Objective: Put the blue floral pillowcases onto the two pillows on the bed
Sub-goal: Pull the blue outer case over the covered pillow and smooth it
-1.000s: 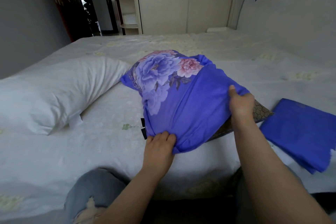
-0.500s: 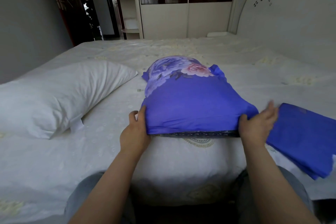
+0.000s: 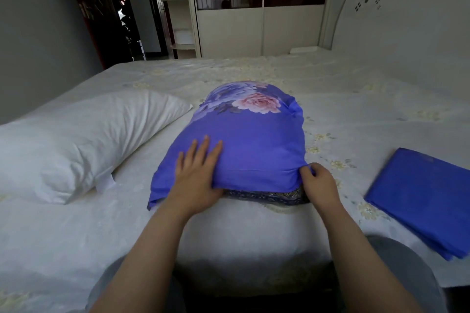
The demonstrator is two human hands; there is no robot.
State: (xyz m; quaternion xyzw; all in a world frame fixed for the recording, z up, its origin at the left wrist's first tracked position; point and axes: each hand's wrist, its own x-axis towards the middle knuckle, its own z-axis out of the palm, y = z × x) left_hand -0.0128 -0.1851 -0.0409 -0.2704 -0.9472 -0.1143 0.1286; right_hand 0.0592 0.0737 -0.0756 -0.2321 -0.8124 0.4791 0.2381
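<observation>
On the bed right in front of you sits the pillow wearing its blue floral pillowcase, lying lengthwise away from you, the pink and lilac flowers at its far end and plain blue cloth at the near end. Your left hand lies flat on top of that near end, fingers straight and slightly spread, palm pressing the blue fabric down, gripping nothing. Your right hand is at the near right corner, fingers curled in and pinching the edge of the pillowcase, bunching the cloth there. Between your two hands, just under the blue hem, a strip of darker patterned fabric peeks out at the open end; whether that is the pillow itself or an inner flap, you cannot tell from this angle. A loose blue corner of the case trails down past your left wrist onto the sheet. Off to your left, well apart from the covered one, the second pillow lies bare and white, a small white tag hanging at its near edge. Off to your right, near the bed's edge, the second pillowcase lies folded flat, plain blue side showing. Beyond the bed stand a white wardrobe and an open doorway.
</observation>
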